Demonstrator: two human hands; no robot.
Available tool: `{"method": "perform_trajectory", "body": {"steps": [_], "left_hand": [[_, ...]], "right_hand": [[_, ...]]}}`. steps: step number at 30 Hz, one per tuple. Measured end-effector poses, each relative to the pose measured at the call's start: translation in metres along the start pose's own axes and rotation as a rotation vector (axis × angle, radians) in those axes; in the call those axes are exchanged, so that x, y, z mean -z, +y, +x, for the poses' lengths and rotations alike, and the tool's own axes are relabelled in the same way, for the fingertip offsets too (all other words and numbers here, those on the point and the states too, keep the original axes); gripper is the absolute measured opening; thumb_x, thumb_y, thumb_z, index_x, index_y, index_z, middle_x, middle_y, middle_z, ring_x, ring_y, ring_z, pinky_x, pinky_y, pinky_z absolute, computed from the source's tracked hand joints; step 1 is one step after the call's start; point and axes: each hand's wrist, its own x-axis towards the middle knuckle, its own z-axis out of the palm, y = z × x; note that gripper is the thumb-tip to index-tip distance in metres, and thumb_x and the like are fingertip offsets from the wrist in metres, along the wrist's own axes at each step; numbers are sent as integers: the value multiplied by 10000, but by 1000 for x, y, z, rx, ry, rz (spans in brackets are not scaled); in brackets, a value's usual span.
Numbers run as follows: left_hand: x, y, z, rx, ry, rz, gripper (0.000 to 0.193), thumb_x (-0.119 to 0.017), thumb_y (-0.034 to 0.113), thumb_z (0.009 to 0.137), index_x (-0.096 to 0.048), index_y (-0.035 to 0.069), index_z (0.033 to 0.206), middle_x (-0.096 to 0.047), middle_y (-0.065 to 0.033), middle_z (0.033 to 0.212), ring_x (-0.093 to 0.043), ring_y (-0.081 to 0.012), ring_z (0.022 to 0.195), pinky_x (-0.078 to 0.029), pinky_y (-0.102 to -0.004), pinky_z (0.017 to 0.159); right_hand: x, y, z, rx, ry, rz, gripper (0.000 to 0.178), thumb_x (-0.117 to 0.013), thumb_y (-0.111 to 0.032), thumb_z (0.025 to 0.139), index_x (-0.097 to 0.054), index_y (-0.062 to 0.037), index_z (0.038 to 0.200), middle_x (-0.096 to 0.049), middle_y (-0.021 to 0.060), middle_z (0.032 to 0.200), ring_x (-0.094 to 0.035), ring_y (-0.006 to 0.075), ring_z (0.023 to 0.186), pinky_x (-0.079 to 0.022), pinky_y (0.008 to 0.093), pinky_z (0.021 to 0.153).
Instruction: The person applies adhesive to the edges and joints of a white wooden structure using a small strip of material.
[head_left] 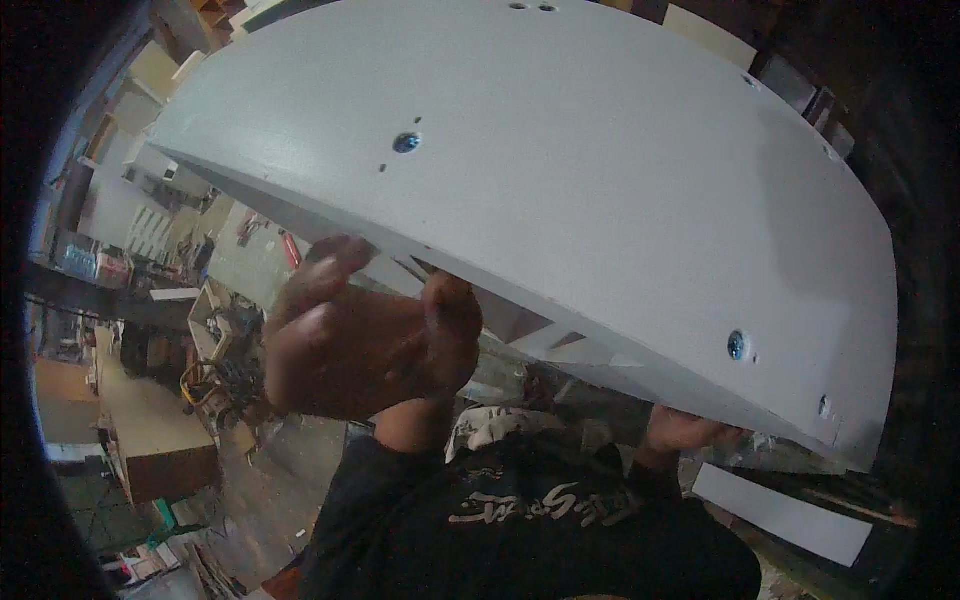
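Note:
A large white furniture panel (600, 170) fills the upper part of the view, tilted, with metal screw fittings (407, 143) and small holes in its face. Other white parts show under its near edge. My left hand (375, 335) is at that lower edge, left of the middle. Its fingers are curled and the thumb is bent up, with their tips against the panel's underside. Farther right, my right hand (690, 428) grips the panel from below, its fingers partly hidden behind the edge.
On the left stand a wooden workbench (150, 430) and a heap of cables and tools (210, 370). A red tool (290, 250) lies on a pale surface beyond my left hand. At the lower right lies a white board (785, 512). Scrap pieces lie on the floor at lower left.

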Motion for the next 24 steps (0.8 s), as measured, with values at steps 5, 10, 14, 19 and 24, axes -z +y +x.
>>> {"method": "perform_trajectory", "body": {"steps": [5, 10, 14, 19, 24], "left_hand": [[30, 4, -17, 170, -366, -154, 688, -750, 65, 772, -291, 23, 1284, -502, -202, 1247, -580, -327, 1096, -514, -439, 886], [-9, 18, 7, 396, 150, -7, 964, -859, 308, 676, -245, -7, 1349, -450, -251, 1314, -544, -374, 1165, -478, -467, 951], [-19, -7, 27, 310, -25, 44, 937, -756, 482, 786, -260, -44, 1382, -554, -262, 1240, -530, -393, 1201, -500, -449, 959], [11, -8, 43, 364, -381, 9, 970, -808, 451, 729, -332, -116, 1356, -669, -217, 1066, -606, -377, 1107, -468, -471, 973], [31, -28, 57, 208, -636, 24, 940, -835, 377, 689, -375, -119, 1341, -687, -194, 1034, -642, -317, 1044, -422, -466, 1000]], "right_hand": [[-4, 3, -3, -4, -16, 16, 359, -676, -154, 880, -535, -9, 1177, -580, 179, 1127, -555, 354, 1035, -496, 449, 837], [-4, -2, -11, -20, -50, 49, 341, -700, -189, 869, -564, -5, 1122, -609, 169, 1078, -580, 347, 970, -498, 444, 798], [0, 0, -12, -35, -87, 35, 333, -719, -216, 860, -587, -1, 1078, -633, 160, 1038, -600, 340, 919, -499, 441, 766], [2, -15, -9, -56, -151, 32, 333, -743, -251, 850, -616, 3, 1024, -662, 150, 988, -625, 333, 854, -501, 436, 726], [4, -9, -7, 56, -246, 28, 383, -741, -132, 837, -585, 44, 1139, -636, 163, 1103, -617, 305, 964, -478, 397, 862]]}}
